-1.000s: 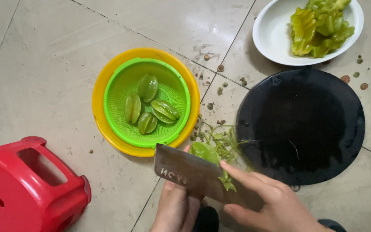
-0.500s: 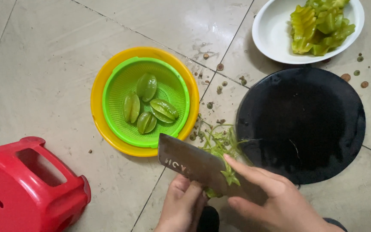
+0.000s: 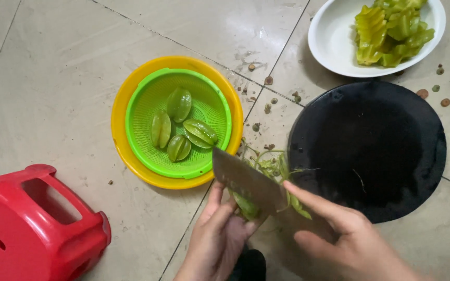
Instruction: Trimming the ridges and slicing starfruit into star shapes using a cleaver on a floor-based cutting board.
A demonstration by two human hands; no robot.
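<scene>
a dull grey metal cleaver met a waxy green starfruit above glossy, speckled floor tiles; nearby sat a perforated green plastic strainer in a smooth yellow plastic basin, a shiny red plastic stool, a matt black board.

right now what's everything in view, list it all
starfruit, whole: four, green, in the green strainer
green strainer: one, nested in the yellow basin
yellow basin: one, on the tiled floor
white bowl: one, top right, holds cut green starfruit pieces
black round board: one, right of centre
red plastic stool: one, bottom left
green trimmings: a small pile by the board's left edge
seeds: several, brown, scattered on the floor
cleaver: one, in the right hand's grip
starfruit being cut: one, green, in the left hand
left hand: holds fruit
right hand: holds cleaver
</scene>
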